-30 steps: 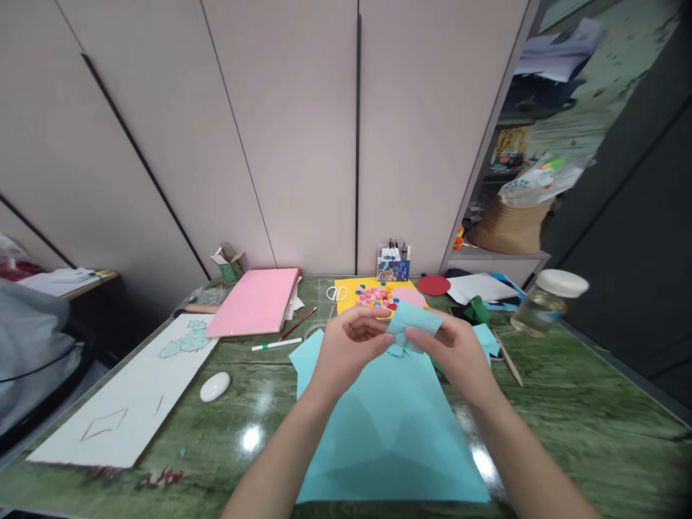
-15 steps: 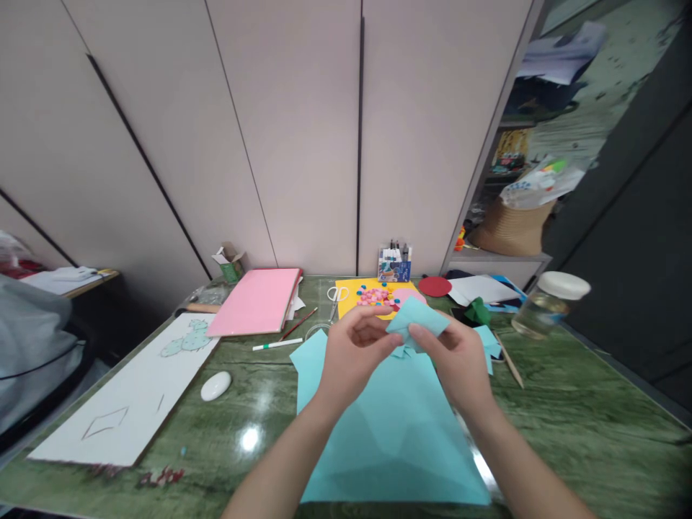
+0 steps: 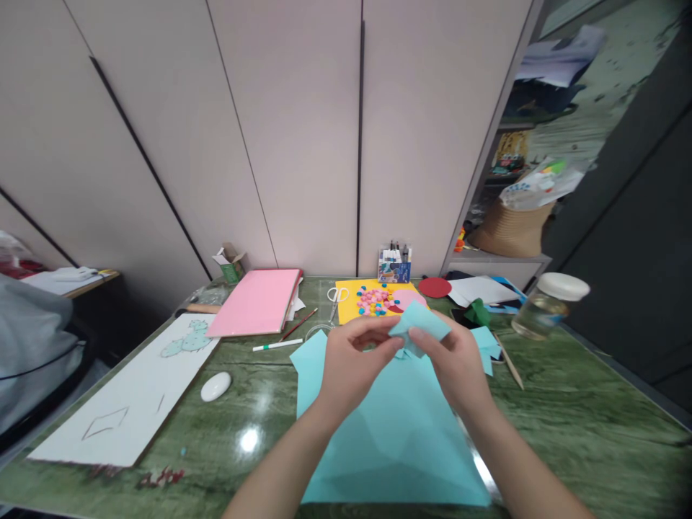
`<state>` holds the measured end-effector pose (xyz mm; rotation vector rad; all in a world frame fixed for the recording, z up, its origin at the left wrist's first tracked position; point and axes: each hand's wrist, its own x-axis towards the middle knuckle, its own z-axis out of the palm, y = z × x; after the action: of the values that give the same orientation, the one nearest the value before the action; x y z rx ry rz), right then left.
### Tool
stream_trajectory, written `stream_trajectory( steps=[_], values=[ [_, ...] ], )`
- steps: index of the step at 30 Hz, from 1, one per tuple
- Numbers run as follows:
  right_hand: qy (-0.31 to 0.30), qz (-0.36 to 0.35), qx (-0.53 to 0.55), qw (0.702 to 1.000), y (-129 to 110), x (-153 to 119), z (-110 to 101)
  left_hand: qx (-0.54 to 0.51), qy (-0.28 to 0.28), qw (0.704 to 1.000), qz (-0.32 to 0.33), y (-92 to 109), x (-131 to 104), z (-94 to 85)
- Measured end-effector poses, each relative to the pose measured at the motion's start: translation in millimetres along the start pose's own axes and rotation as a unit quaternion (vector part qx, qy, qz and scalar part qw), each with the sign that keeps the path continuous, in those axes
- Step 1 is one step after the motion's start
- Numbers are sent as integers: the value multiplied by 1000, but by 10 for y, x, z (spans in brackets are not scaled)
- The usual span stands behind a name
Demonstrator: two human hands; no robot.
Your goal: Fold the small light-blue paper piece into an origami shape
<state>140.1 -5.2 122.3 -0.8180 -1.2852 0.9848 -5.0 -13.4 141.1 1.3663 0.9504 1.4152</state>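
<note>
A small folded piece of light blue paper (image 3: 419,321) is held up in the air between my two hands. My left hand (image 3: 354,360) pinches its left edge between thumb and fingers. On the other side, my right hand (image 3: 457,357) grips it with the thumb pressed on its face and the fingers behind. Below lies a large light blue sheet (image 3: 394,440) on the green table, partly covered by my forearms and hands. Smaller blue paper pieces (image 3: 487,346) rest to the right of my right hand.
Yellow paper (image 3: 346,311) carries pink and blue beads (image 3: 373,299) behind my hands. White scissors (image 3: 338,294), a pink folder (image 3: 256,303), a white drawing sheet (image 3: 124,389) and a white oval object (image 3: 215,387) lie left. A lidded jar (image 3: 548,306) and a wooden stick (image 3: 511,364) are right.
My left fingers have closed in on the folded paper's left edge, with the fingertips now against it. The paper has shifted slightly right and down. The things on the table stay put.
</note>
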Motion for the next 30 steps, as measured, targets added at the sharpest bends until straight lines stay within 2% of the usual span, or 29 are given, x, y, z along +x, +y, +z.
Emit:
stream_trajectory(
  steps=[7, 16, 23, 30],
  values=[
    [4, 27, -17, 999, -13, -1, 0, 11, -5, 1000, 7, 12, -11, 6],
    [6, 7, -70, 998, -30, -1, -27, 5, -9, 1000, 6, 20, -15, 1],
    [10, 18, -65, 998, -60, -11, -8, -63, -27, 997, -21, 25, 29, -42],
    [-5, 39, -47, 998, -75, -5, -4, -64, -13, 997, -28, 37, 42, -44]
  ],
)
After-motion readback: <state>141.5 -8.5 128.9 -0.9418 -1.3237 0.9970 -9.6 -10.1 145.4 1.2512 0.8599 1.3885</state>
